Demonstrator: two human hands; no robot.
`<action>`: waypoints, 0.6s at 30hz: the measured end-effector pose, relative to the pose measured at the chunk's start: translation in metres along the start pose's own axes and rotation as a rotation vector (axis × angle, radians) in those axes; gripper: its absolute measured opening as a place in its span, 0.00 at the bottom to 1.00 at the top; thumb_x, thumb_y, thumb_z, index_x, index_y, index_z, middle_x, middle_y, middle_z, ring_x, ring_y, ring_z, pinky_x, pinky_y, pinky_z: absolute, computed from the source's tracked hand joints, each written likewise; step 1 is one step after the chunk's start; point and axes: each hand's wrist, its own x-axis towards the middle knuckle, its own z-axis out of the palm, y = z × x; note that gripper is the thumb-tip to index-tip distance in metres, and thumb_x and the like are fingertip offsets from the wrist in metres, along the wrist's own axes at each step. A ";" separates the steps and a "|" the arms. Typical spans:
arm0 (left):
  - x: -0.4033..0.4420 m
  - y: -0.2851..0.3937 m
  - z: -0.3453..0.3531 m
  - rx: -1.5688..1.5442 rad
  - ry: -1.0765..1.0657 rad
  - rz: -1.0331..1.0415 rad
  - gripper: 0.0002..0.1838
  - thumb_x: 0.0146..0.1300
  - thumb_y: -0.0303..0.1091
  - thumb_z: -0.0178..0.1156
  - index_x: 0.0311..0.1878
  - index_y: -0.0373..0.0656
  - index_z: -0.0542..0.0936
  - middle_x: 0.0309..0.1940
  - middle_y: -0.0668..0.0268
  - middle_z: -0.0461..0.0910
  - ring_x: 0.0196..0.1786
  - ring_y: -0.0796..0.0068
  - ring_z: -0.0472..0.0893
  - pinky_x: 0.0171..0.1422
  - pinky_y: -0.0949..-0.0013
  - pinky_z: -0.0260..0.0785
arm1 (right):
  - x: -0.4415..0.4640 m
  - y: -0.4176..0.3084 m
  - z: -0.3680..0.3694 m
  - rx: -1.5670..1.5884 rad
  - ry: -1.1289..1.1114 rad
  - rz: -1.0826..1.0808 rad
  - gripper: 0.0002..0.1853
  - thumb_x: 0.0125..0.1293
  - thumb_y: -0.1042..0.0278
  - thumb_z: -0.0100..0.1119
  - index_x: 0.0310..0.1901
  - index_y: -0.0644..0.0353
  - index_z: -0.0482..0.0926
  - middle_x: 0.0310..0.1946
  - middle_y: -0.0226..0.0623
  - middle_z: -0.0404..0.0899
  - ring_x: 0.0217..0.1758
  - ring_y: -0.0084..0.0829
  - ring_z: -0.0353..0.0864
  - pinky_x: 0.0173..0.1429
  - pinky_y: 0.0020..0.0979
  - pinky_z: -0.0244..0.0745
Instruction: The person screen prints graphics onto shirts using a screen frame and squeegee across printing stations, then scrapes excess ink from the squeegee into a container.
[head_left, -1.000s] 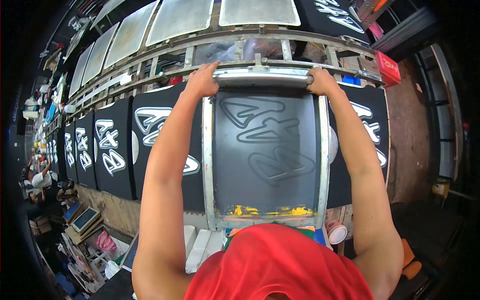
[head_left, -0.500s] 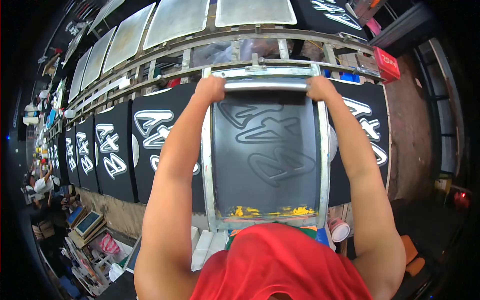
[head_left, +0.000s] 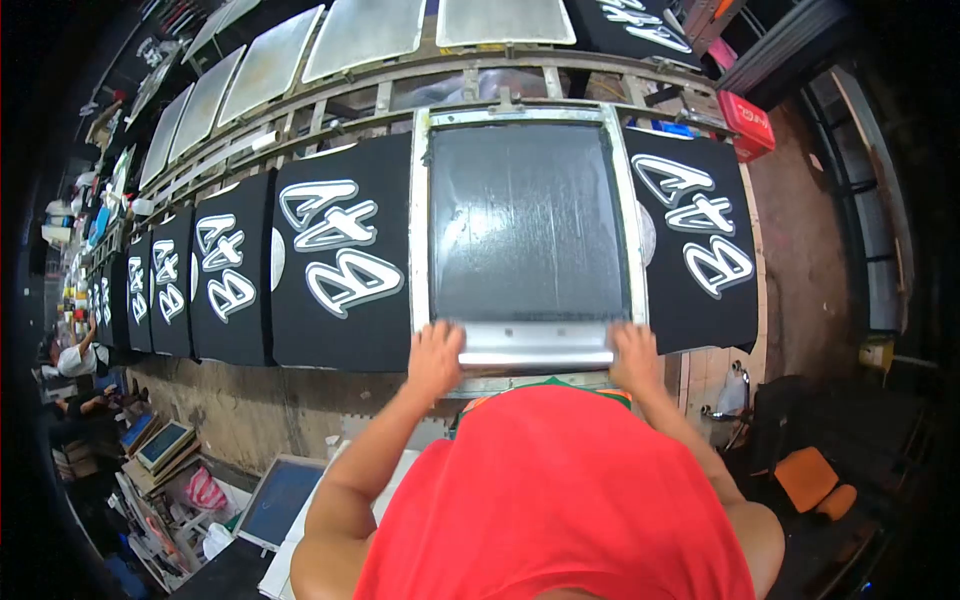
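Shiny silver squeegee (head_left: 537, 345), long and straight with two small dark spots, sits across the near end of the screen (head_left: 520, 230), fingers of left hand (head_left: 436, 358) and right hand (head_left: 634, 356) curled round its two ends, screen dark grey and wet-looking with white glare, in a pale scuffed frame (head_left: 421, 230).

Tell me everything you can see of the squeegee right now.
The squeegee is a straight silver bar, apparently metal, with a bright near edge and two small dark spots on its upper face. It sits crosswise at the near end of the screen. The left grip and right grip hold its ends. Its underside is hidden.
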 end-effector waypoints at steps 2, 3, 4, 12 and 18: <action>-0.032 0.012 -0.002 -0.025 -0.002 0.041 0.27 0.49 0.28 0.65 0.58 0.50 0.78 0.57 0.64 0.77 0.56 0.58 0.75 0.59 0.46 0.64 | -0.034 0.000 0.010 0.058 0.088 -0.061 0.27 0.49 0.77 0.65 0.56 0.58 0.80 0.58 0.40 0.78 0.62 0.49 0.74 0.63 0.46 0.70; -0.038 0.014 -0.004 0.007 0.016 0.061 0.29 0.50 0.30 0.66 0.60 0.52 0.80 0.61 0.69 0.79 0.57 0.60 0.76 0.65 0.43 0.62 | -0.043 0.001 0.011 0.124 0.153 -0.119 0.30 0.46 0.77 0.67 0.57 0.59 0.78 0.57 0.43 0.77 0.62 0.52 0.73 0.65 0.48 0.68; -0.039 0.015 -0.011 0.011 0.028 0.066 0.29 0.50 0.30 0.66 0.60 0.52 0.80 0.61 0.69 0.79 0.57 0.60 0.76 0.65 0.43 0.62 | -0.043 -0.006 -0.001 0.120 0.167 -0.121 0.30 0.46 0.77 0.67 0.57 0.59 0.78 0.57 0.43 0.77 0.62 0.52 0.73 0.65 0.48 0.68; 0.022 -0.032 -0.052 -0.530 -0.180 -0.293 0.26 0.59 0.57 0.72 0.47 0.42 0.89 0.32 0.54 0.89 0.42 0.57 0.89 0.60 0.50 0.75 | -0.010 0.096 0.069 0.899 0.269 0.860 0.42 0.65 0.34 0.66 0.65 0.66 0.76 0.59 0.53 0.80 0.58 0.46 0.81 0.63 0.46 0.75; 0.032 -0.036 -0.020 -0.659 0.015 -0.449 0.28 0.61 0.55 0.71 0.49 0.36 0.88 0.37 0.57 0.89 0.39 0.66 0.86 0.48 0.60 0.76 | 0.013 0.079 0.060 0.949 0.046 0.999 0.54 0.67 0.16 0.38 0.64 0.70 0.79 0.64 0.61 0.77 0.71 0.55 0.74 0.72 0.49 0.69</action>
